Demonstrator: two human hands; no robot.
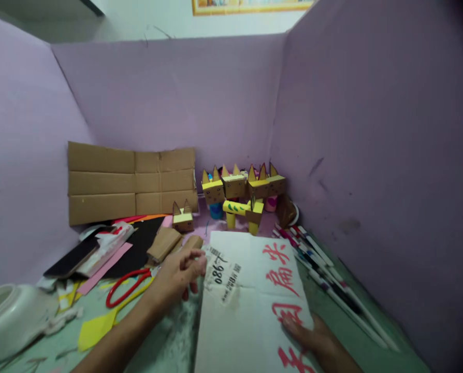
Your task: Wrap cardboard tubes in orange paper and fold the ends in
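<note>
A white sheet of cardboard (pixel 247 321) with red handwritten characters and a printed label lies tilted in front of me. My right hand (pixel 317 336) grips its right edge, thumb on the upper face and the other fingers hidden beneath. My left hand (pixel 179 274) is by the left edge, near the label (pixel 223 274). Its fingers are loosely curled and apart, with nothing visible in them; whether the fingertips touch the cardboard is unclear. Left of this hand lie red-handled scissors (pixel 128 285), a yellow paper piece (pixel 97 329) and folded brown cardboard (pixel 164 244).
Small cardboard animal heads with pointed ears (pixel 233 185) and a yellow figure (pixel 237 208) stand at the back. Brown cardboard (pixel 132 181) leans on the purple wall (pixel 169 98). Markers (pixel 324 264) lie right; a white pot (pixel 14 321) is at left.
</note>
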